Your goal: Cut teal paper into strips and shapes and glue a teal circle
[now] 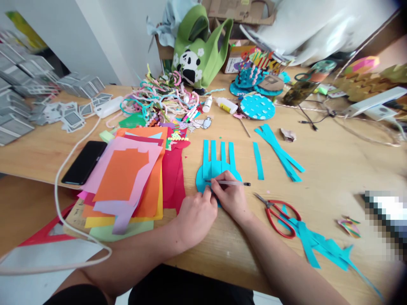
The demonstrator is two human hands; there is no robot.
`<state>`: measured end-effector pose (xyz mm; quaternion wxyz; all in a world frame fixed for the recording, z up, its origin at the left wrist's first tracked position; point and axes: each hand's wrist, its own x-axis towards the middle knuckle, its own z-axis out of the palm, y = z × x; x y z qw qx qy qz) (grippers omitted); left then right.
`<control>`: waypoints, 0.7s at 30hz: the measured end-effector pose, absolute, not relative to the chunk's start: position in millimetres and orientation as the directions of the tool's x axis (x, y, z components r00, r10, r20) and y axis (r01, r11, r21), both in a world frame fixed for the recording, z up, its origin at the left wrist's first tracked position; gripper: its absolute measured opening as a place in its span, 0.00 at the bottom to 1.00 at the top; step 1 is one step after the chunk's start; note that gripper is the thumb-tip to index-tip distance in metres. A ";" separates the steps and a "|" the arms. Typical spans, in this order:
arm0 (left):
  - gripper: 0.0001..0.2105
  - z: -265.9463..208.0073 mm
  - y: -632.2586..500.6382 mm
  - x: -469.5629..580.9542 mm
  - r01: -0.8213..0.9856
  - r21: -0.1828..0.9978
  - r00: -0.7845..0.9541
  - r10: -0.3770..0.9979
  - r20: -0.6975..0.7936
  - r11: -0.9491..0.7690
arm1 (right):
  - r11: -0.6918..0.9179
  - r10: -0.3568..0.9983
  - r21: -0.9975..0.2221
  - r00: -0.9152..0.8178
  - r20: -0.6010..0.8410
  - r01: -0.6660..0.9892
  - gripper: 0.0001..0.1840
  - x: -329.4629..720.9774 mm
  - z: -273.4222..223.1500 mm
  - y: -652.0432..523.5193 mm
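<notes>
On the wooden table in front of me lies a round piece of blue paper [200, 178]. Several upright blue strips [213, 151] lie side by side on it, their tops reaching past its far edge. My right hand [233, 197] pinches a slim pale pen [237, 183] with a dark end, held almost flat over the round paper. My left hand [197, 216] is curled, its fingertips pressed onto the near part of the paper beside the right fingers. To the right are a single loose blue strip [258, 161] and crossed blue strips [281, 154].
Red-handled scissors [269, 205] lie by blue offcuts [332, 250] at right. Coloured paper sheets [119, 178] and a black phone [84, 163] are at left. Behind are pipe cleaners [159, 95], a glue bottle [227, 105], a dotted blue disc [257, 106] and a panda bag [203, 55].
</notes>
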<state>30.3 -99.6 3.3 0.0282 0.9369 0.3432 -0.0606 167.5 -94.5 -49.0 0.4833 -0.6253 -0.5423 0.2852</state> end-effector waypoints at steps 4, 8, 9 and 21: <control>0.14 3.2 -99.0 30.0 0.645 0.008 0.759 0.639 -0.122 -0.764 | 0.059 0.954 -0.917 0.248 0.168 0.394 0.08 167.4 -49.0 -94.3; 0.13 1.2 -99.4 30.0 0.646 0.002 0.758 0.641 -0.117 -0.763 | 0.055 0.954 -0.917 0.250 0.165 0.395 0.08 166.9 -47.9 -94.2; 0.13 0.5 -99.6 30.0 0.647 0.000 0.758 0.643 -0.113 -0.763 | 0.052 0.955 -0.920 0.251 0.160 0.388 0.08 166.9 -47.4 -94.3; 0.14 2.3 -99.9 29.9 0.646 -0.001 0.758 0.641 -0.126 -0.764 | 0.013 0.941 -0.954 0.320 0.113 0.298 0.09 168.1 -47.8 -94.6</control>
